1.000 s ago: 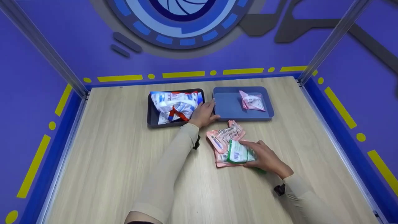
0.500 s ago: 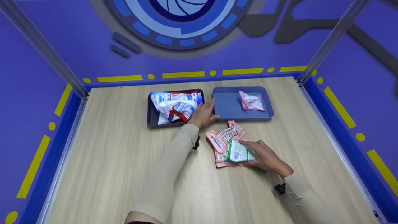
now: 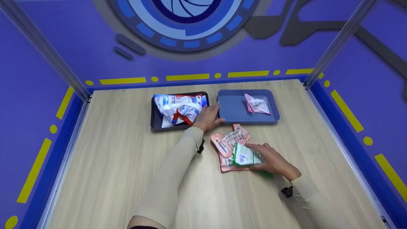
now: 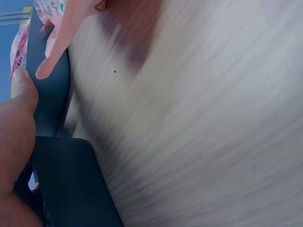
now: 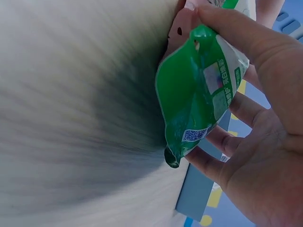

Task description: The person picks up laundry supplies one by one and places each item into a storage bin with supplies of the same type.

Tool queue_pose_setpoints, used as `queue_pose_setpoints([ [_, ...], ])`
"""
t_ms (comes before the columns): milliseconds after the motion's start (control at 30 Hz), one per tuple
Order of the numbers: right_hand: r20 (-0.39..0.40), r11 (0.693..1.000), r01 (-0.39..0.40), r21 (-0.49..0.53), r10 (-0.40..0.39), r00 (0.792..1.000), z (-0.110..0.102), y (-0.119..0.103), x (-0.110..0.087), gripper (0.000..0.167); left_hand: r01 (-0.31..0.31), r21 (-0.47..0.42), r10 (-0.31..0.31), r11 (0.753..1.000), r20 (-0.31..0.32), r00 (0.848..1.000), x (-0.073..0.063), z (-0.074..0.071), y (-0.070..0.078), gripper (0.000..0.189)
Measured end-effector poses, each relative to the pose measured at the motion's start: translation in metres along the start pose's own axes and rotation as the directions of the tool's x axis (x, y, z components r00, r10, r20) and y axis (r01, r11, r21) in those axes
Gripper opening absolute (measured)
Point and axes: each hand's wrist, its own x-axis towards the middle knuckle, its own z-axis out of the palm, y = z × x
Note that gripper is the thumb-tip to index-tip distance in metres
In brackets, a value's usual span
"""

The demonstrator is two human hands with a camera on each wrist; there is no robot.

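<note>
- Pinching a green-and-white, roughly triangular soft plastic pouch (image 3: 245, 156): right hand (image 3: 272, 160), thumb on one side, fingers curled on the other. Pouch sits just right of centre frame.
- Grip spans the body, probably because the filled part gives better purchase than limp film; green end hangs free in the right wrist view.
- Behind it, two pink flat plastic pouches (image 3: 228, 142) overlap on the table, so likely tossed or piled, not lined up. Green pouch covers part of them; can't tell if it bears on them.
- Left hand (image 3: 207, 117), well apart from right: over the gap between trays, upper centre, fingers relaxed, thumb spread at the tray corner. Reads as steadying; can't tell how much force.
- Blue-grey shallow rectangular tray (image 3: 233, 108), upper right of centre: one pink-and-white pointed pouch (image 3: 259, 105) at its right end, leaving bare floor on the left.
- Black shallow rectangular tray (image 3: 156, 119), upper left of centre: blue, white and red crinkled plastic packets (image 3: 182, 106) heaped above the rim, probably because they're too bulky to lie flat.
- Pale wood-grain table (image 3: 111, 165) underneath.
</note>
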Motion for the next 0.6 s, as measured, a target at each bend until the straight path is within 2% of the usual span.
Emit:
queue_pose_setpoints([
  [133,0.006,1.0,0.002,0.002,-0.002,1.0,-0.001,0.0,0.001,0.089,-0.012,-0.004,0.012,1.0,-0.009,1.0,-0.002,-0.001,0.0,0.085],
  [600,0.067,0.989,-0.147,0.018,0.145,0.987,-0.012,-0.006,0.005,0.092,-0.004,-0.006,0.004,1.0,-0.003,1.0,-0.003,-0.001,0.001,0.087],
])
